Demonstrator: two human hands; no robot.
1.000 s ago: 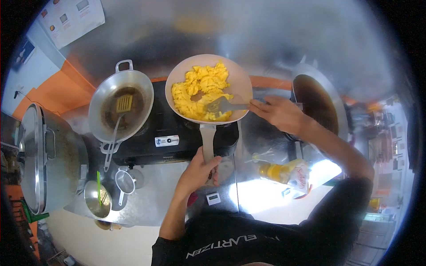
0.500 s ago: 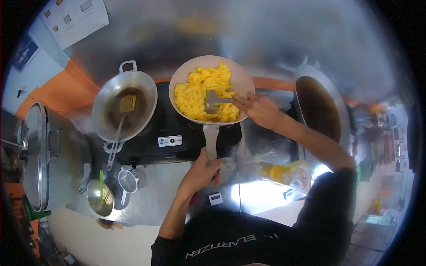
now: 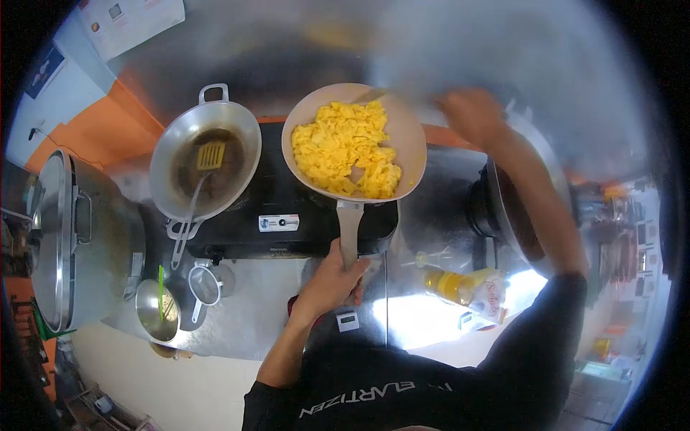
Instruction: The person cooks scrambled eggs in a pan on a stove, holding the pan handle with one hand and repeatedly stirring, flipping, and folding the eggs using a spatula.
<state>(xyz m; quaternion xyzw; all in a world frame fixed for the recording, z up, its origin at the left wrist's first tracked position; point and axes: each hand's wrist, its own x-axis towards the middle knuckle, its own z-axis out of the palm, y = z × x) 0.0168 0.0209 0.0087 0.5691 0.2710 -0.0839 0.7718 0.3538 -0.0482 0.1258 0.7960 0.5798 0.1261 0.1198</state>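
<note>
Two hands are at work over the portable stove (image 3: 241, 244), where a frying pan (image 3: 411, 136) holds a loose mound of scrambled eggs (image 3: 338, 147). The left hand (image 3: 332, 284) is closed around the pan's handle, which points toward the near side. The right hand (image 3: 473, 113), blurred, is beyond the pan's right rim at the far side, its fingers apparently curled around a spatula (image 3: 371, 95) whose head lies at the far rim, just beyond the eggs.

Left of the frying pan, a two-handled metal pan (image 3: 167, 169) carries a slotted turner (image 3: 210, 156), its handle crossing the near rim. Farther left is a lidded stockpot (image 3: 111, 230). On the near worktop (image 3: 248, 316) sit a metal bowl (image 3: 146, 312), a strainer (image 3: 206, 286) and, nearer the left hand, a small digital timer (image 3: 348, 321). To the right, a yellow-filled plastic package (image 3: 451, 285) lies near a wok (image 3: 544, 147), partly hidden by the right forearm.
</note>
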